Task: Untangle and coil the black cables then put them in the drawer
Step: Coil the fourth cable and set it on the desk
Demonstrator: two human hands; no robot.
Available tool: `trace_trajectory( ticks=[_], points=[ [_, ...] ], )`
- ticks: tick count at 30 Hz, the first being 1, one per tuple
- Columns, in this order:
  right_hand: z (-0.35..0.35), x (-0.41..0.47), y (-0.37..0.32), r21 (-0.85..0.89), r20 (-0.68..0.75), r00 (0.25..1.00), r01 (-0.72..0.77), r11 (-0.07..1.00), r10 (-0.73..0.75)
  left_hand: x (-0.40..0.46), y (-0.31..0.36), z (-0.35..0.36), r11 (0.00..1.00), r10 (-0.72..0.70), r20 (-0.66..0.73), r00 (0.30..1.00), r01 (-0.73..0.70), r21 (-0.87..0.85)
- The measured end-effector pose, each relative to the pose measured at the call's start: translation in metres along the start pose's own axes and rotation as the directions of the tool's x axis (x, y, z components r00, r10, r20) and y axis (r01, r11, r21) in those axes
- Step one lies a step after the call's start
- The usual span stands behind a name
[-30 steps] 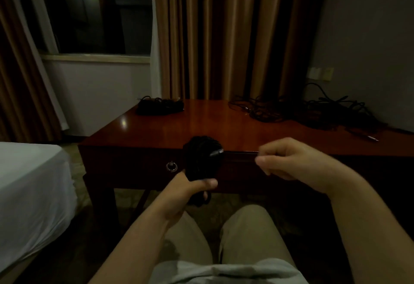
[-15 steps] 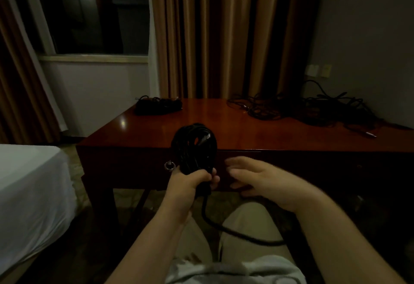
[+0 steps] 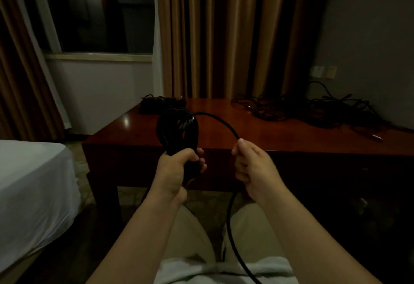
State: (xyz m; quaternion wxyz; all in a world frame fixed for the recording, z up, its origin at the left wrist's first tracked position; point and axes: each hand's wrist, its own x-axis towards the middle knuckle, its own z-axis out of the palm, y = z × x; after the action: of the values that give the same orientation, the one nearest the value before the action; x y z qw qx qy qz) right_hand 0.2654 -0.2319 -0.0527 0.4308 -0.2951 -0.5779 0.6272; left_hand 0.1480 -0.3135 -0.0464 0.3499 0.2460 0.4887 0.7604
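Note:
My left hand grips the bottom of a coiled black cable, held upright in front of the wooden desk. A loose strand arcs from the top of the coil over to my right hand, which pinches it between thumb and fingers. Below that hand the strand hangs down past my lap and out of the bottom of the frame. A tangled heap of black cables lies on the desk's back right. A bundled black cable sits at the desk's back left corner. The drawer front is in dark shadow.
A bed with a white sheet stands close on the left. Curtains and a window are behind the desk. A wall with sockets bounds the right side. My knees sit under the desk's front edge.
My left hand has raised the coil. My right hand, open half a second ago, has closed on the loose strand and lifted it into an arc beside the coil.

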Motion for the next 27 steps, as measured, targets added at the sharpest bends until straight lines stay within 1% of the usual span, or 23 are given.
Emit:
trace_trajectory(
  ticks=[2,4,5,7,8,9,10,11,12,13,14,15,16,18,19,20,22,24,25,26,27],
  points=[
    [-0.006,0.003,-0.002,-0.032,-0.029,0.999,0.045,0.998,-0.046,-0.006,0.004,-0.001,0.996,-0.069,0.109,0.992,0.074,-0.042],
    [-0.009,0.004,-0.005,-0.072,-0.078,0.993,0.079,0.994,-0.084,-0.013,0.002,-0.002,0.994,-0.111,0.205,0.972,0.113,0.002],
    [-0.011,0.005,-0.008,-0.092,-0.112,0.988,0.093,0.991,-0.103,-0.014,0.001,-0.004,0.992,-0.121,0.217,0.969,0.108,0.069],
    [-0.023,0.005,-0.019,-0.155,-0.146,0.976,0.137,0.978,-0.160,-0.007,0.000,-0.012,0.960,-0.101,0.167,0.981,0.052,0.275],
    [-0.032,0.002,-0.027,-0.200,-0.114,0.974,0.171,0.965,-0.196,0.002,0.000,-0.018,0.917,-0.056,0.118,0.991,0.005,0.398],
    [-0.040,-0.001,-0.037,-0.252,-0.045,0.971,0.217,0.943,-0.235,0.013,-0.002,-0.025,0.843,0.008,0.074,0.997,-0.047,0.537],
    [-0.046,-0.006,-0.047,-0.329,0.040,0.961,0.271,0.905,-0.273,0.021,-0.001,-0.031,0.709,0.076,0.061,0.995,-0.097,0.699],
    [-0.049,-0.010,-0.057,-0.429,0.120,0.943,0.331,0.840,-0.310,0.026,-0.001,-0.035,0.510,0.119,0.093,0.988,-0.141,0.849],
    [-0.049,-0.014,-0.067,-0.527,0.183,0.921,0.387,0.757,-0.343,0.027,-0.002,-0.037,0.286,0.112,0.156,0.981,-0.182,0.941],
    [-0.048,-0.014,-0.075,-0.589,0.224,0.899,0.432,0.683,-0.375,0.026,-0.005,-0.038,0.079,0.066,0.234,0.970,-0.239,0.968],
    [-0.045,-0.013,-0.081,-0.609,0.249,0.883,0.462,0.644,-0.398,0.022,-0.009,-0.036,-0.085,0.003,0.320,0.948,-0.318,0.944],
    [-0.042,-0.010,-0.084,-0.607,0.261,0.874,0.479,0.635,-0.410,0.015,-0.013,-0.034,-0.187,-0.056,0.403,0.913,-0.406,0.895],
    [-0.038,-0.006,-0.086,-0.599,0.262,0.871,0.485,0.637,-0.416,0.006,-0.015,-0.030,-0.228,-0.088,0.487,0.869,-0.494,0.839],
    [-0.035,0.007,-0.080,-0.569,0.205,0.888,0.451,0.688,-0.412,-0.010,-0.013,-0.023,-0.184,-0.099,0.642,0.760,-0.648,0.739],
    [-0.037,0.014,-0.075,-0.548,0.164,0.907,0.410,0.729,-0.388,-0.016,-0.010,-0.021,-0.140,-0.088,0.686,0.722,-0.691,0.709],
    [-0.038,0.020,-0.068,-0.527,0.130,0.928,0.363,0.768,-0.349,-0.020,-0.005,-0.021,-0.068,-0.049,0.708,0.705,-0.709,0.702],
    [-0.042,0.027,-0.047,-0.523,0.108,0.967,0.252,0.814,-0.230,-0.025,0.007,-0.022,0.148,0.070,0.694,0.717,-0.696,0.703],
    [-0.042,0.025,-0.015,-0.553,0.151,0.988,0.110,0.826,-0.030,-0.025,0.018,-0.022,0.391,0.194,0.646,0.738,-0.662,0.639],
    [-0.041,0.019,0.001,-0.556,0.198,0.976,0.040,0.830,0.085,-0.024,0.022,-0.021,0.493,0.251,0.612,0.750,-0.643,0.586],
    [-0.039,0.011,0.013,-0.543,0.257,0.950,-0.008,0.839,0.175,-0.022,0.025,-0.020,0.562,0.298,0.566,0.769,-0.620,0.547],
    [-0.039,0.003,0.020,-0.517,0.303,0.930,-0.025,0.856,0.210,-0.018,0.028,-0.020,0.597,0.327,0.511,0.795,-0.593,0.540]
  ],
)
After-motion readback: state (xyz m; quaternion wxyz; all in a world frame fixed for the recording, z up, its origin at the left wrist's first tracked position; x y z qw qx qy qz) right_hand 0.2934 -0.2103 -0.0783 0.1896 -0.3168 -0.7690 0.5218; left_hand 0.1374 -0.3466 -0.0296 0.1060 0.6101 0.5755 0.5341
